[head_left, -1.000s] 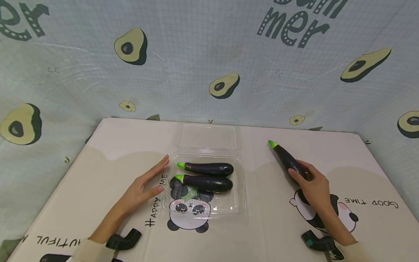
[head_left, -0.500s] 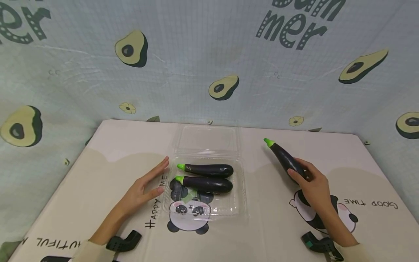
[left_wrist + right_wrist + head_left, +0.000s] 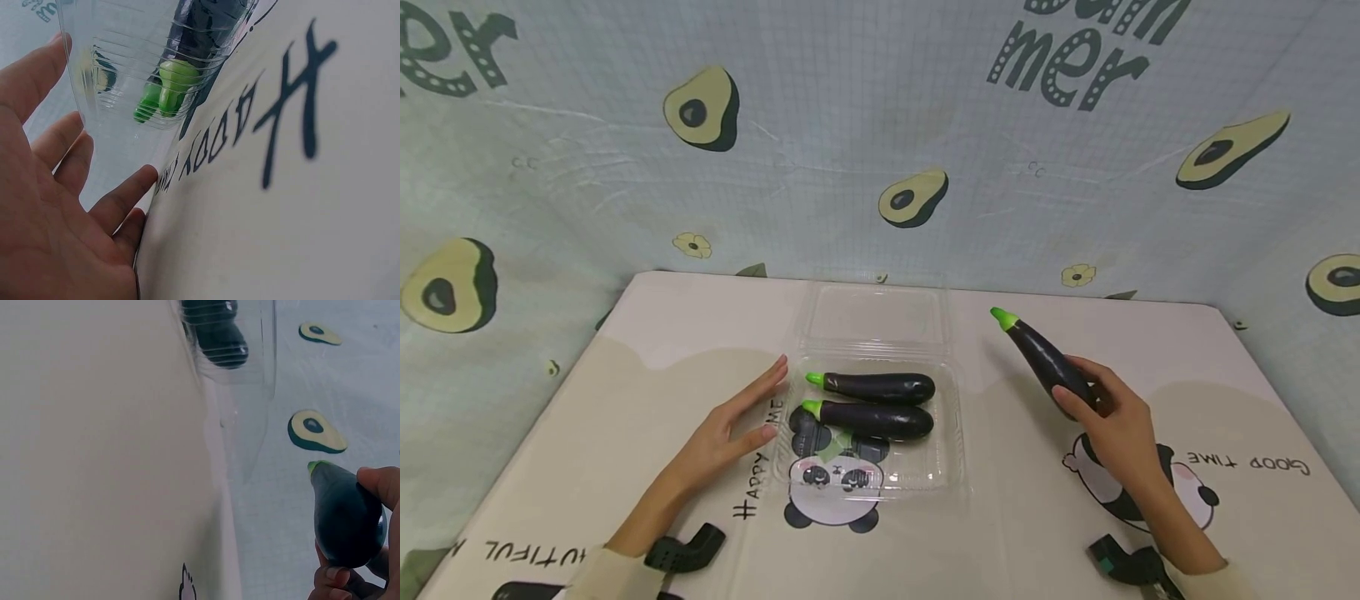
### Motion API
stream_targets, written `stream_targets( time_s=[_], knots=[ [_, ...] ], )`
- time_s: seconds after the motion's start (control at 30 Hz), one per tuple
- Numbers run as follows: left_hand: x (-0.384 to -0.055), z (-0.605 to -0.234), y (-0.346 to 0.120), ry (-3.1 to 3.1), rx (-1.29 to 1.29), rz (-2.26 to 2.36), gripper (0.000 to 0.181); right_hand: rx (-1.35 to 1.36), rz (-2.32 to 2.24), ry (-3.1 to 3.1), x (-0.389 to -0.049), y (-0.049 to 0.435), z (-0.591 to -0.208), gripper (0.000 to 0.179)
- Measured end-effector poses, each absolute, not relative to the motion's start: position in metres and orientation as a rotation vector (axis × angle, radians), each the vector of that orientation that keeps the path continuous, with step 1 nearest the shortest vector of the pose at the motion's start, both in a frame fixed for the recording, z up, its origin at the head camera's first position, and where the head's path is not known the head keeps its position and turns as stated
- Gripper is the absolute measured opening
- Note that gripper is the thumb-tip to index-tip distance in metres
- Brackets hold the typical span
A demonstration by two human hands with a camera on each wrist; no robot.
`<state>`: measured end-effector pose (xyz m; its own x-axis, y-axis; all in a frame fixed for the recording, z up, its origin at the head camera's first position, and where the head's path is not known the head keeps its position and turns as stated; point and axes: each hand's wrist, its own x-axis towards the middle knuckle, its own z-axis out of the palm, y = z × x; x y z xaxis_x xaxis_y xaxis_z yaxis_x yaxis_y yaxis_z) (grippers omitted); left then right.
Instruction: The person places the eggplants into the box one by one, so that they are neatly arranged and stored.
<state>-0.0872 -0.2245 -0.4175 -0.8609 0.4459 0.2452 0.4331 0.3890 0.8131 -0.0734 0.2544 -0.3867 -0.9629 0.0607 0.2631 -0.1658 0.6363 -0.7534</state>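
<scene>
A dark eggplant [image 3: 1047, 360] with a green stem end is gripped by my right hand [image 3: 1116, 421] near its thick end, held above the table and pointing up and to the left. In the right wrist view, thumb and fingers wrap that eggplant [image 3: 347, 519]. Two more eggplants, an upper one [image 3: 880, 387] and a lower one [image 3: 876, 421], lie side by side in a clear plastic clamshell box [image 3: 953, 467], stems to the left. My left hand [image 3: 726, 437] touches the box's left side, fingers extended and spread; the left wrist view shows its fingertips at the clear wall [image 3: 78, 75].
The box's clear lid [image 3: 876, 312] lies folded back toward the far table edge. Behind the table [image 3: 1000, 542] hangs a cloth [image 3: 820, 100] with avocado prints. A dark object [image 3: 523, 590] shows at the bottom left. Both wrists carry black camera mounts.
My right hand has lifted the eggplant a little off the table and brought it slightly left, its stem end rising. The left hand and the box keep their places.
</scene>
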Motion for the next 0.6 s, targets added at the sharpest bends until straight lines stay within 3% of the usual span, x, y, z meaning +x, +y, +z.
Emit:
stream_targets(
  time_s=[0.6],
  knots=[
    [-0.087,-0.415,-0.223,2.621,0.808,1.536,0.068,0.253,1.297,-2.538,-0.066,0.235,-0.371,0.052]
  ],
)
